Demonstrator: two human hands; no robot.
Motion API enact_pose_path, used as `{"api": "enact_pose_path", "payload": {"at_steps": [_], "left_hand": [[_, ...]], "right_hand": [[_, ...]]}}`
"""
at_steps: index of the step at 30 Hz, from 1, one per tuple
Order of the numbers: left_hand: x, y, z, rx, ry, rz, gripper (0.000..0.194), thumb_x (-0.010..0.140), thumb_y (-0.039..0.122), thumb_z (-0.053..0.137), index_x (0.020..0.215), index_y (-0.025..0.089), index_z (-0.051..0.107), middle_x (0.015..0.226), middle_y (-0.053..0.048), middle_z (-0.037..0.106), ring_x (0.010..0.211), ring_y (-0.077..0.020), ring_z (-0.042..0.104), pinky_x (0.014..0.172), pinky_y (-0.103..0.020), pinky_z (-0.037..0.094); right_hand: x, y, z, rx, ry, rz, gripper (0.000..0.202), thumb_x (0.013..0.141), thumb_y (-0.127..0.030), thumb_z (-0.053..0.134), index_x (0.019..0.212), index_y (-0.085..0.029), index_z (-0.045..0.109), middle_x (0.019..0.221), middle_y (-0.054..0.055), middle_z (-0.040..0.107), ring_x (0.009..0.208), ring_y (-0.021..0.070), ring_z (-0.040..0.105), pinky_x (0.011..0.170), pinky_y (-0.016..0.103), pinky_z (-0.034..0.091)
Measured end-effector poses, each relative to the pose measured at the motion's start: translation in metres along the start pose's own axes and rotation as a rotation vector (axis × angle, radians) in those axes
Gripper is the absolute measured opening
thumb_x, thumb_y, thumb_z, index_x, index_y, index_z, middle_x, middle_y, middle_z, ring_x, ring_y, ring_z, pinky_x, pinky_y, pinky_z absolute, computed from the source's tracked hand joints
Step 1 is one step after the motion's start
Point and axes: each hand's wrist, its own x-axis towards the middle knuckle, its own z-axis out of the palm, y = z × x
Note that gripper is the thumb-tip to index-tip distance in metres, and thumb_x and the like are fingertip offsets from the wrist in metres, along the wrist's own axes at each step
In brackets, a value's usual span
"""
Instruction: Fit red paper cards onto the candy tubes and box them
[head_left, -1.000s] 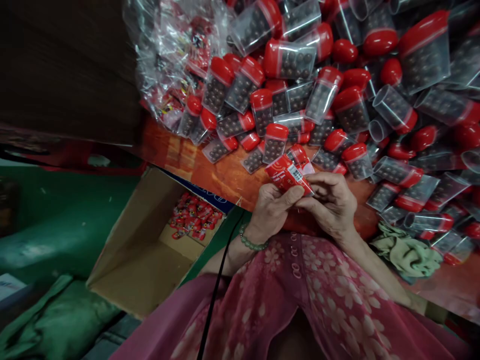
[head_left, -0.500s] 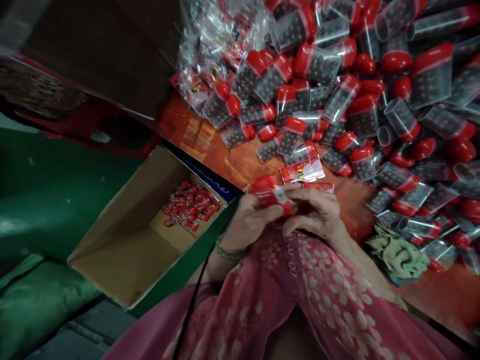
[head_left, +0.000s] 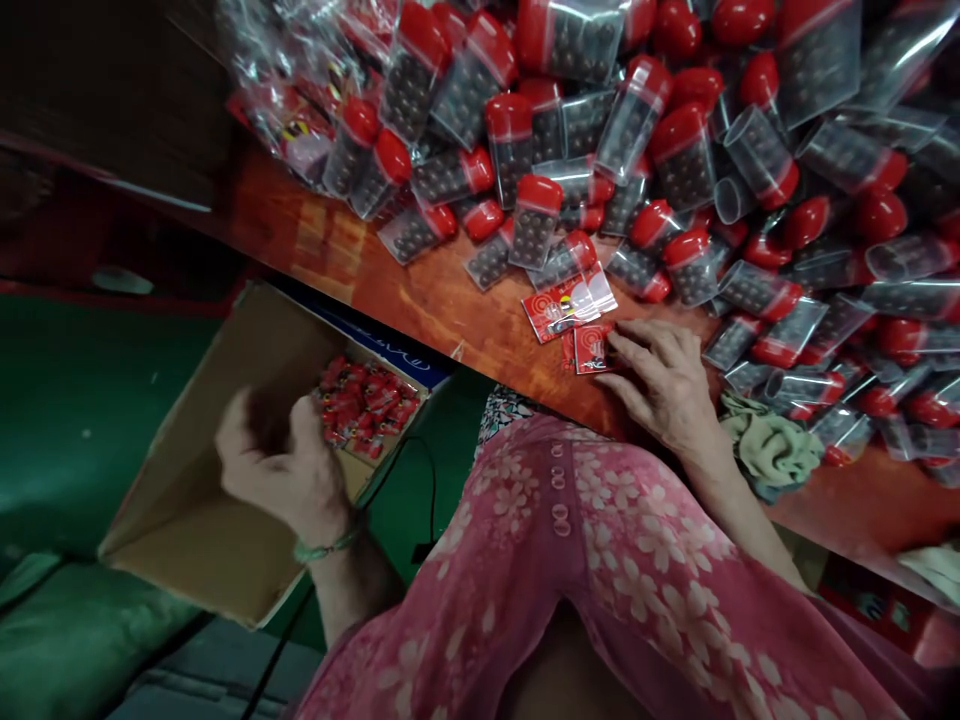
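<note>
The left hand (head_left: 281,465) is at 8 o'clock from the middle of the view, above the open cardboard carton (head_left: 187,530). Its thumb and fingers are curved and spread apart, and nothing shows between them; the palm's inner side cannot be judged. Small red packets (head_left: 367,405) lie heaped in the carton's far corner, beyond the fingers. The carton sits low against the table edge, probably so that pieces can drop in with a short reach.

The right hand (head_left: 664,385) is at 3 o'clock, its fingers close together and the thumb apart from them. The index fingertip meets the right edge of the nearest red printed card (head_left: 592,350), perhaps steadying it; no firm pinch shows. That card lies flat at 2 o'clock on the orange-brown tabletop (head_left: 480,310), next to a red-and-white printed card (head_left: 559,305), likely set at the near edge for easy pickup.

Red-capped clear tubs (head_left: 536,220) of dark beads crowd 11 to 3 o'clock, apparently pushed back to leave working room. A crumpled green cloth (head_left: 772,440) is between 3 and 4 o'clock.

The nearest card carries pale rings and small characters, too small to read. White lettering on the carton's blue side (head_left: 375,345) is only partly visible; no brand is legible.
</note>
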Motion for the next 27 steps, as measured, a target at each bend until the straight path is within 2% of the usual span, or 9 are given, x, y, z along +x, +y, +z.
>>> {"api": "enact_pose_path", "payload": {"at_steps": [1, 4, 6, 8, 10, 13, 20, 22, 27], "left_hand": [[-0.004, 0.013, 0.017, -0.004, 0.102, 0.119, 0.032, 0.089, 0.042, 0.073, 0.118, 0.030, 0.070, 0.112, 0.003, 0.071, 0.106, -0.0223, 0.064, 0.097, -0.044, 0.052], [-0.011, 0.056, 0.078, -0.037, -0.072, 0.556, 0.023, 0.088, 0.033, 0.077, 0.110, 0.027, 0.076, 0.101, -0.001, 0.073, 0.090, -0.0188, 0.067, 0.082, -0.037, 0.055], [-0.013, 0.079, 0.114, -0.001, -0.208, 0.797, 0.030, 0.088, 0.035, 0.077, 0.115, 0.022, 0.073, 0.105, -0.006, 0.074, 0.096, -0.0217, 0.067, 0.086, -0.038, 0.056], [-0.012, 0.094, 0.141, 0.063, -0.316, 0.883, 0.034, 0.093, 0.036, 0.070, 0.121, 0.017, 0.071, 0.115, -0.013, 0.074, 0.107, -0.0258, 0.066, 0.094, -0.043, 0.056], [-0.012, 0.098, 0.156, 0.101, -0.403, 0.873, 0.034, 0.097, 0.034, 0.062, 0.124, 0.014, 0.070, 0.123, -0.017, 0.072, 0.115, -0.0280, 0.064, 0.100, -0.046, 0.054], [-0.012, 0.094, 0.166, 0.072, -0.430, 0.849, 0.029, 0.100, 0.025, 0.055, 0.123, 0.015, 0.071, 0.124, -0.017, 0.072, 0.116, -0.0271, 0.064, 0.101, -0.046, 0.053], [-0.011, 0.089, 0.167, -0.131, -0.322, 0.869, 0.020, 0.098, 0.015, 0.055, 0.103, 0.018, 0.073, 0.101, -0.009, 0.077, 0.097, -0.0202, 0.069, 0.089, -0.036, 0.055], [-0.010, 0.094, 0.163, -0.092, -0.344, 0.859, 0.017, 0.098, 0.017, 0.055, 0.101, 0.017, 0.072, 0.101, -0.009, 0.077, 0.095, -0.0200, 0.069, 0.089, -0.035, 0.056], [-0.010, 0.108, 0.154, 0.171, -0.362, 0.954, 0.028, 0.099, 0.018, 0.053, 0.122, 0.010, 0.067, 0.106, -0.014, 0.074, 0.092, -0.0228, 0.065, 0.082, -0.035, 0.053]], "right_hand": [[0.000, 0.000, 0.001, 0.003, 0.013, -0.009, 0.043, 0.093, -0.040, 0.071, 0.130, -0.020, 0.064, 0.129, 0.016, 0.071, 0.119, 0.0318, 0.064, 0.099, 0.050, 0.050], [0.006, -0.004, 0.003, 0.023, 0.095, -0.027, 0.036, 0.095, -0.035, 0.068, 0.127, -0.020, 0.066, 0.124, 0.015, 0.073, 0.114, 0.0294, 0.067, 0.097, 0.047, 0.052], [0.014, -0.006, 0.003, 0.019, 0.131, -0.010, 0.031, 0.097, -0.030, 0.065, 0.126, -0.021, 0.067, 0.120, 0.014, 0.075, 0.112, 0.0280, 0.068, 0.097, 0.046, 0.052], [0.022, -0.007, 0.004, -0.001, 0.138, 0.006, 0.029, 0.099, -0.027, 0.061, 0.126, -0.021, 0.067, 0.118, 0.013, 0.076, 0.110, 0.0276, 0.068, 0.097, 0.046, 0.053], [0.030, -0.006, 0.005, -0.029, 0.117, 0.006, 0.028, 0.100, -0.026, 0.058, 0.126, -0.020, 0.068, 0.119, 0.013, 0.076, 0.111, 0.0275, 0.068, 0.097, 0.046, 0.052], [0.037, -0.004, 0.008, -0.076, 0.065, -0.027, 0.028, 0.101, -0.026, 0.057, 0.125, -0.019, 0.068, 0.124, 0.013, 0.076, 0.116, 0.0264, 0.067, 0.097, 0.043, 0.049], [0.046, 0.000, 0.017, -0.098, 0.039, -0.161, 0.026, 0.098, -0.015, 0.057, 0.120, -0.020, 0.070, 0.123, 0.007, 0.078, 0.116, 0.0244, 0.065, 0.094, 0.042, 0.040], [0.047, 0.000, 0.017, -0.078, 0.055, -0.175, 0.024, 0.097, -0.013, 0.057, 0.114, -0.019, 0.071, 0.116, 0.007, 0.080, 0.110, 0.0234, 0.065, 0.094, 0.042, 0.038], [0.051, -0.002, 0.014, -0.072, 0.068, -0.211, 0.018, 0.097, -0.012, 0.056, 0.105, -0.020, 0.070, 0.104, 0.005, 0.080, 0.096, 0.0222, 0.064, 0.089, 0.041, 0.040]]}}
